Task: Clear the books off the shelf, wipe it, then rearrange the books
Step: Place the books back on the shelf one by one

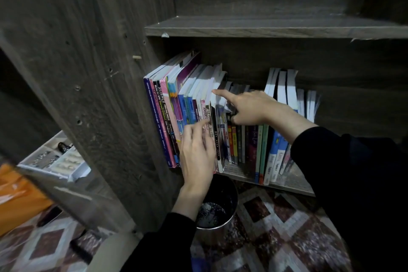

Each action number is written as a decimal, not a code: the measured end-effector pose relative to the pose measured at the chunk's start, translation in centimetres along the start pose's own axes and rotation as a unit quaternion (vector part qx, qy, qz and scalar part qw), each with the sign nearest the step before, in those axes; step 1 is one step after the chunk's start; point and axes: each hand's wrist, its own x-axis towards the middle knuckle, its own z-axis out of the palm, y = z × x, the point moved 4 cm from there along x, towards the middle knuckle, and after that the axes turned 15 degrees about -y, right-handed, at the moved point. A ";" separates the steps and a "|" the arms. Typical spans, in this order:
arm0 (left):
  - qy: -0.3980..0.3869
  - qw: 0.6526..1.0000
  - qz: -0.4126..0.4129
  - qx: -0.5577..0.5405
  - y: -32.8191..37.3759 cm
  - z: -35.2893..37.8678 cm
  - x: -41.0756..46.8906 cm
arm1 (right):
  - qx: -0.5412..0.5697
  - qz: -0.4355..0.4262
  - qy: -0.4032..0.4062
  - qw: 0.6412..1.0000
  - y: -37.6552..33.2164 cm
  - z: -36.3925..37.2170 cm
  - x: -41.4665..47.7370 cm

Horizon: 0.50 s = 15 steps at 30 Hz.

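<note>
Head camera: A single row of books [163, 117] stands on the lower shelf [289, 185] of a dark wood-grain bookcase [99, 95], in three clusters. At the shelf's left end, about a dozen tall paperbacks lean against the side panel, their spines blue, pink, black and purple, one reading "SCIENCE PROCESS SKILLS". At mid-shelf sits a cluster of shorter books [237, 148] with red, yellow and dark spines. Toward the shelf's right end stand taller volumes [274, 157] with green and blue-and-white spines, their white page edges rising above the rest. The row is packed too tightly for an exact count.

Two hands in black sleeves reach onto the shelf. The person's left hand [197, 150] lies flat against the spines of the left cluster, fingers nearly straight, gripping nothing. The right hand [251, 108] hovers over the mid-shelf cluster, its index finger stretched out onto the top corner of a white-edged book [217, 86] at the end of the left cluster. Its other fingers are folded under, and it cannot be told whether they hold anything.

Below the shelf's front edge, one round metal bin [217, 212] stands on a patterned floor [276, 227]. Left of the shelf, beyond the side panel, lies one white compartment tray [55, 161].
</note>
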 end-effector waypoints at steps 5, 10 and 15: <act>-0.019 0.999 0.011 0.046 0.6 -1.0 2.7 | 0.011 -0.007 0.000 1.000 0.0 0.1 0.1; -0.029 0.997 0.038 0.067 2.2 -0.4 3.5 | 0.013 -0.009 0.001 1.000 0.0 0.0 0.0; 0.008 0.998 -0.002 0.068 2.5 0.2 3.9 | 0.013 -0.004 -0.005 1.000 0.1 0.1 0.0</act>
